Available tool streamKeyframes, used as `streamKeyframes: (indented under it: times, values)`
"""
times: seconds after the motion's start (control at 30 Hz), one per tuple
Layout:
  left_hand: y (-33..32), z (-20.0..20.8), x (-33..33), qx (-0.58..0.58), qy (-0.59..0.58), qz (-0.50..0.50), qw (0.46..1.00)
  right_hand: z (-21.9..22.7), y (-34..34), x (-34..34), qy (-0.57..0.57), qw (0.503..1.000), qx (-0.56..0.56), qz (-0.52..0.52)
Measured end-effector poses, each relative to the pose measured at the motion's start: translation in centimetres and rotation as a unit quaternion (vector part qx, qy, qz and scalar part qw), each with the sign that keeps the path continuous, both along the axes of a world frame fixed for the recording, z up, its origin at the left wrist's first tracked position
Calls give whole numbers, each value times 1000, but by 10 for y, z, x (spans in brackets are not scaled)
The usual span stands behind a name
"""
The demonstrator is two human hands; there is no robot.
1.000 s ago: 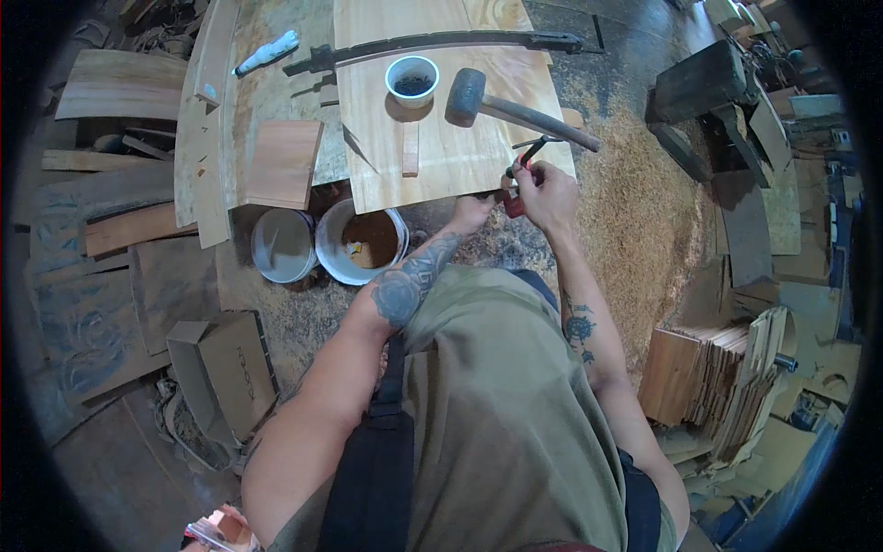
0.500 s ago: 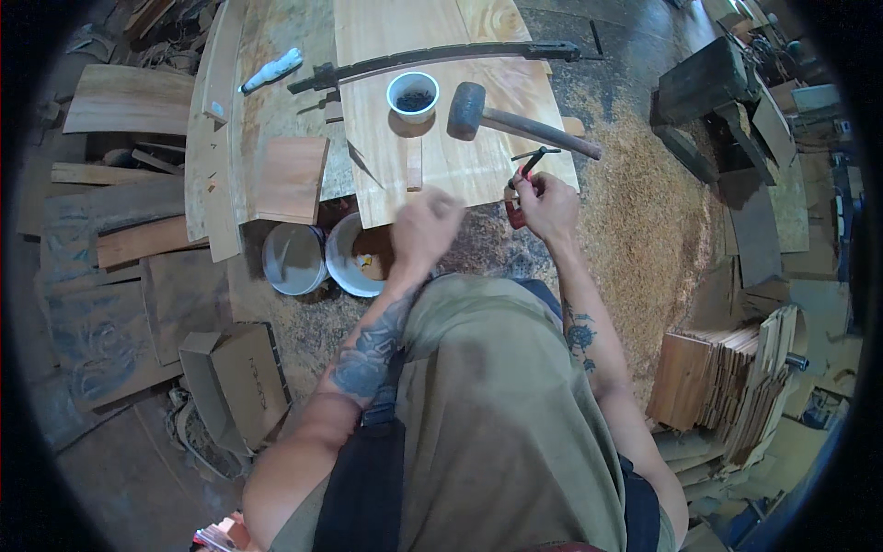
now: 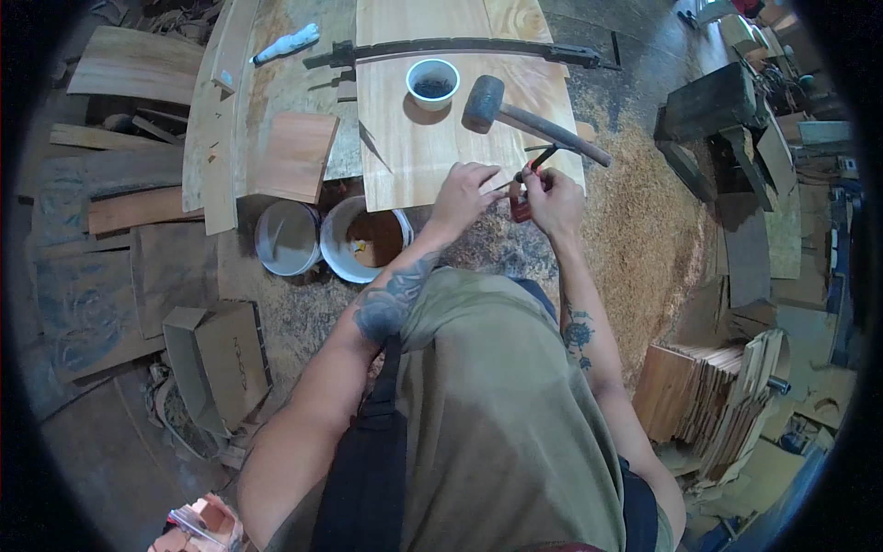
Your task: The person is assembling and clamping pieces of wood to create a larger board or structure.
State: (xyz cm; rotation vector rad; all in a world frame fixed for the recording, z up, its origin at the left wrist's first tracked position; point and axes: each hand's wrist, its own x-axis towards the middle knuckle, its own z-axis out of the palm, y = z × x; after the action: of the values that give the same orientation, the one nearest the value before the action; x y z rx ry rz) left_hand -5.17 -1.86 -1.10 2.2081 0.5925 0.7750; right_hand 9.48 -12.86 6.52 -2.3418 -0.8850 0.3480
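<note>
My right hand (image 3: pixel 556 200) grips a small red C-clamp (image 3: pixel 521 210) by its black screw, just off the near right corner of the pale wooden board (image 3: pixel 395 175). Close beside it, my left hand (image 3: pixel 467 198) pinches a thin wood strip (image 3: pixel 501 188), its end reaching the clamp; my fingers cover most of it. Beyond my hands a rubber mallet (image 3: pixel 484 103) lies across the board, handle toward the right. To its left stands a white cup (image 3: pixel 432 85) with small dark pieces inside.
A long bar clamp (image 3: pixel 460 46) crosses the board's far part. A white bottle (image 3: pixel 287 44) and a reddish wood piece (image 3: pixel 296 155) lie to the left. Two buckets (image 3: pixel 405 241) stand below the bench edge. Stacked thin boards (image 3: pixel 676 391) are at right, over sawdust-strewn floor.
My left hand has picked the small wood strip off the board and carried it right, to the clamp. My right hand keeps the clamp in nearly the same place. The view has shifted slightly.
</note>
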Motion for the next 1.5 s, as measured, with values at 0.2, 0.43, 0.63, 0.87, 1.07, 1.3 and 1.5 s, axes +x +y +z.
streamKeyframes:
  times: [0.2,0.43,0.63,0.87,1.07,1.3,1.5]
  values:
    - [-4,-6,31,-49,18,-33,998,-1,0,-1,-6,999,49,5]
    - [-9,4,32,-90,26,-12,995,2,-2,-1,-8,1000,12,10]
    - [-53,37,-18,-238,-4,116,964,9,-7,0,15,1000,0,-5]
    - [-80,-43,-18,-801,-89,114,580,5,-5,2,25,1000,19,-2]
    - [-77,-74,42,-776,-263,-4,573,-1,-2,1,-31,999,-2,13]
    - [-76,-53,59,-726,-291,126,610,3,-3,2,-11,1000,11,-2]
    - [-71,-82,66,-762,-270,150,569,6,-3,-3,8,1000,13,-5]
